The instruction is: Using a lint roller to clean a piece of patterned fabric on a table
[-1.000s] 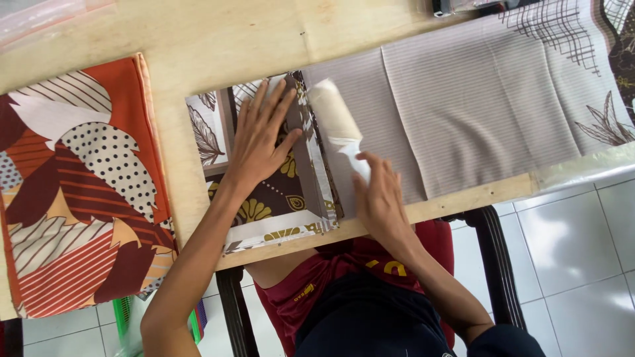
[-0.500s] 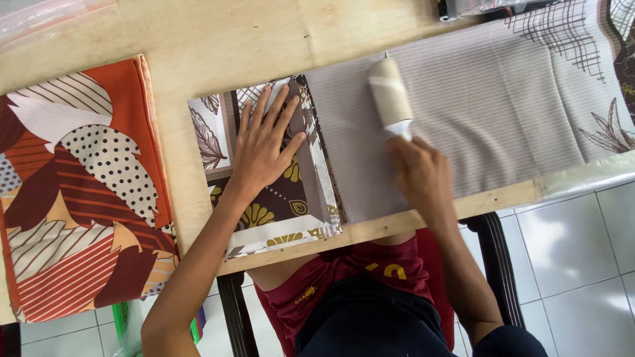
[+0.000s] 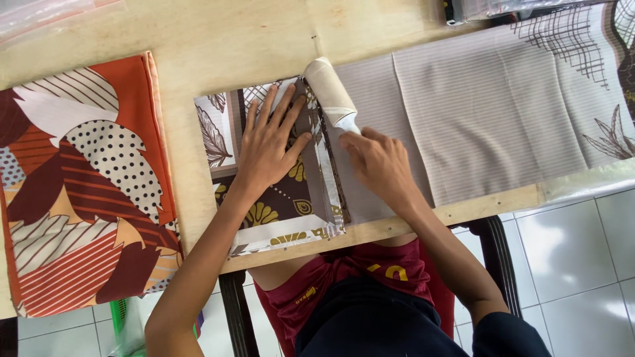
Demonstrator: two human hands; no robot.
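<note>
A: Our left hand [image 3: 268, 149] lies flat, fingers spread, pressing on the folded brown patterned cloth [image 3: 278, 198]. Nothing gripped in it.

B: Our right hand [image 3: 378, 165] is closed round the handle of the lint roller [image 3: 329, 92]. The roller head rests on the fabric along the fold, just beside the left fingertips, tilted toward the far edge of the tabletop [image 3: 218, 39].

A: We note the cloth's pale striped underside [image 3: 489, 106] spread out to the right, reaching the near edge.

B: Well apart on the left lies a folded orange cloth [image 3: 79, 185] with leaf and dot shapes.

A: Clear plastic [image 3: 40, 10] at the far left corner. White floor tiles [image 3: 582, 251] below.
</note>
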